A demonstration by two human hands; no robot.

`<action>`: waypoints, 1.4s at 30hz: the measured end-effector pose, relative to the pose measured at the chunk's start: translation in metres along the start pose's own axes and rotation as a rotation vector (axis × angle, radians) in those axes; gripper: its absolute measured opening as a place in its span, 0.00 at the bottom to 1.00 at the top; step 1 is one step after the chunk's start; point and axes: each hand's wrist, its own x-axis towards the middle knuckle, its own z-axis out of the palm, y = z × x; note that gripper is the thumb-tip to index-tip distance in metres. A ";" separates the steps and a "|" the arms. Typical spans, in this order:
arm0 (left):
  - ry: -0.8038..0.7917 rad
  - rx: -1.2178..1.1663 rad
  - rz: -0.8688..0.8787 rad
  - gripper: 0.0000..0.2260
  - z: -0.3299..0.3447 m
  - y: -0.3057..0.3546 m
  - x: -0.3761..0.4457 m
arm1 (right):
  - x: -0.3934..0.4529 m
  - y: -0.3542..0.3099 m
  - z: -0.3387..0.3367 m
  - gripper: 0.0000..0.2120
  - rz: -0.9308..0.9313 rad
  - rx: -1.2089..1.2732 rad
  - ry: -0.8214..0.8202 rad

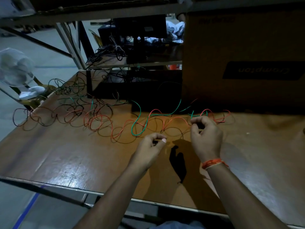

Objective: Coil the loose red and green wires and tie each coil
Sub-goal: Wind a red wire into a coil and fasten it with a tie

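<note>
left hand (pixel 151 143), right hand (pixel 205 132), pinching red wire (pixel 177 119)

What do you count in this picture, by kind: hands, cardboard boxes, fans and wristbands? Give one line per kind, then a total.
Hands: 2, left hand and right hand
Cardboard boxes: 1, box
Fans: 1, fan
Wristbands: 1, wristband
Total: 5

Wooden bench (pixel 69 156), glossy top. Lying directly on it — loose red wire (pixel 118 129) and green wire (pixel 137 124) in tangled loops, with dark wires (pixel 69 90) toward the far left. A large cardboard box (pixel 244 55) stood at far right.
</note>
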 end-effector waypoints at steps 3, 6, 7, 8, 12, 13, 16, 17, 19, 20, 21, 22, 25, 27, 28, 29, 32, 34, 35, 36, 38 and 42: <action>0.016 0.000 -0.001 0.13 0.000 0.000 0.000 | -0.002 0.001 -0.005 0.13 0.034 0.128 0.068; 0.041 0.027 0.012 0.10 0.004 0.002 0.000 | -0.001 -0.001 -0.011 0.13 0.070 0.258 0.101; 0.051 0.035 0.009 0.10 0.006 0.003 -0.001 | 0.000 -0.001 -0.013 0.12 0.078 0.296 0.105; 0.060 0.044 0.008 0.08 0.009 0.005 0.000 | 0.002 -0.001 -0.015 0.12 0.084 0.325 0.102; 0.110 0.082 0.025 0.04 0.022 0.009 0.000 | 0.006 0.003 -0.024 0.10 0.115 0.363 0.058; 0.118 0.083 0.028 0.04 0.025 0.011 -0.001 | 0.008 0.005 -0.027 0.11 0.123 0.365 0.054; 0.152 0.108 0.018 0.09 0.032 0.016 -0.004 | 0.013 0.009 -0.034 0.12 0.147 0.406 0.069; 0.177 0.121 0.014 0.12 0.034 0.016 -0.004 | 0.013 0.009 -0.036 0.12 0.156 0.434 0.072; 0.242 0.150 0.014 0.14 0.035 0.016 -0.005 | 0.012 0.010 -0.040 0.12 0.176 0.483 0.069; 0.273 0.161 0.011 0.14 0.036 0.016 -0.005 | 0.012 0.012 -0.041 0.13 0.187 0.498 0.069; 0.298 0.166 0.013 0.14 0.037 0.015 -0.006 | 0.012 0.014 -0.043 0.13 0.200 0.510 0.070; 0.323 0.165 0.016 0.14 0.037 0.014 -0.007 | 0.012 0.016 -0.044 0.13 0.215 0.521 0.072; 0.405 0.166 0.019 0.14 0.039 0.012 -0.009 | 0.015 0.020 -0.048 0.13 0.259 0.530 0.062; 0.462 0.168 0.008 0.12 0.041 0.014 -0.010 | 0.017 0.023 -0.051 0.14 0.272 0.515 0.045; 0.487 0.164 0.005 0.11 0.043 0.015 -0.010 | 0.017 0.025 -0.052 0.14 0.274 0.509 0.038; 0.506 0.166 0.005 0.09 0.044 0.016 -0.010 | 0.018 0.026 -0.054 0.14 0.276 0.501 0.031; 0.557 0.176 -0.033 0.04 0.049 0.015 -0.010 | 0.021 0.031 -0.061 0.16 0.301 0.486 0.019; 0.609 0.181 -0.064 0.02 0.053 0.016 -0.011 | 0.023 0.035 -0.066 0.17 0.315 0.481 0.002; 0.629 0.177 -0.070 0.02 0.055 0.017 -0.012 | 0.024 0.037 -0.069 0.17 0.317 0.473 -0.014; 0.646 0.179 -0.076 0.02 0.057 0.018 -0.012 | 0.024 0.039 -0.071 0.17 0.320 0.469 -0.033; 0.673 0.217 -0.095 0.03 0.060 0.019 -0.014 | 0.025 0.043 -0.074 0.16 0.331 0.474 -0.078; 0.629 0.269 -0.069 0.04 0.062 0.015 -0.012 | 0.025 0.047 -0.082 0.16 0.346 0.466 -0.139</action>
